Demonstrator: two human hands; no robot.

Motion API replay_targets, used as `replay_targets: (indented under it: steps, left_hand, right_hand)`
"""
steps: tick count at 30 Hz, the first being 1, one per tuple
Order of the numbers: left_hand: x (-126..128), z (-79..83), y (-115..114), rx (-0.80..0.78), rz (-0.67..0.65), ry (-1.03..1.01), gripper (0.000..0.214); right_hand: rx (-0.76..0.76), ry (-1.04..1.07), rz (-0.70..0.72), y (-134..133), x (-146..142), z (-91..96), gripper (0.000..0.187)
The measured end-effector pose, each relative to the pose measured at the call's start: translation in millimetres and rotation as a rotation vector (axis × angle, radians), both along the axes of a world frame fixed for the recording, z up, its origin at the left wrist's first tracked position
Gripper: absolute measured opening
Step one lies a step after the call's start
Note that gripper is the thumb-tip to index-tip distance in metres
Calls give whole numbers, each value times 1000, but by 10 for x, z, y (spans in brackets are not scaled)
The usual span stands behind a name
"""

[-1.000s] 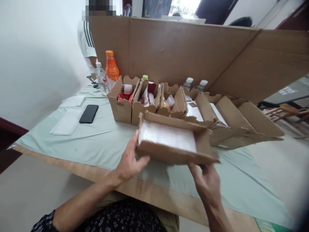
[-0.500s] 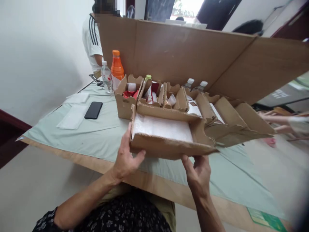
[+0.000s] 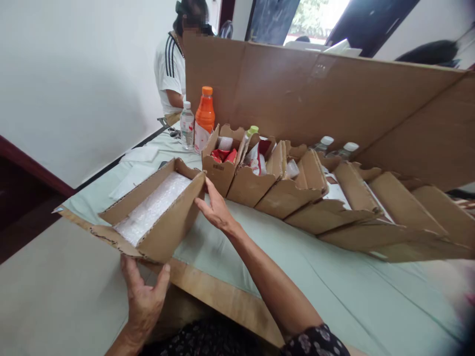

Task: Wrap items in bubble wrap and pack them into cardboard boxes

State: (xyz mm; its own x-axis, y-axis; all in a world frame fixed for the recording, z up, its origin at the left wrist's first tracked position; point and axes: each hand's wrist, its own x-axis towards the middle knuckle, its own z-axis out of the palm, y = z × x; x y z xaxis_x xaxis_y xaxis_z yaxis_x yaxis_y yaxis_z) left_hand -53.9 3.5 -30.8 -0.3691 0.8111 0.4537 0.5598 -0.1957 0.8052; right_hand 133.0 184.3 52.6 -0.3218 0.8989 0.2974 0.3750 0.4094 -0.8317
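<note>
An open-topped cardboard box (image 3: 168,232) is held between my two hands above the left part of the table, its near end tilted toward me. Inside it lies a white bubble-wrapped pack (image 3: 156,205). My left hand (image 3: 144,294) supports the near end from below, with the thumb up along the side and the other fingers partly hidden. My right hand (image 3: 217,205) grips the far right corner, its fingertips hidden behind the cardboard. Just right of that hand stands a row of similar cardboard boxes (image 3: 270,198), some holding red and white packets.
Behind the row rises a tall cardboard panel (image 3: 297,94). An orange bottle (image 3: 205,116) and a clear water bottle (image 3: 187,126) stand at its left end. White sheets (image 3: 131,180) lie on the green tablecloth (image 3: 267,247). A person (image 3: 170,64) sits beyond the panel.
The held box has moved left and turned lengthwise away from me. My right hand has shifted to its far corner, my left to its near end. The phone is now mostly hidden behind the box.
</note>
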Motion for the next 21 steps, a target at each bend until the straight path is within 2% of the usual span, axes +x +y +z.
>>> replay_targets:
  steps: [2,5,10,13,16,19,21]
  left_hand:
    - [41,-25,102,29,40,5,111]
    - [161,6,327,47,35,30,105]
    - [313,91,741,49,7,40,103]
    - [295,102,913,36,-4,41,101]
    - [171,97,1012,53,10,70,100]
    - [16,112,1121,54,65,72,116]
    - [-43,136,1225,43,55,39,127]
  right_hand:
    - [64,0,-37,183,-143,-48,75]
    - [89,14,-107,254,-217,-263,68]
    - [-24,-2,-181,58,-72,-795,54]
    - [-29,-24,-186,-50,36,-988,43]
    - [-15,-28,-193,-86,78,-1064,42]
    - [18,-35,-206,-112,69,-1067,38]
    - [48,-41,-224,-133,69,-980,34]
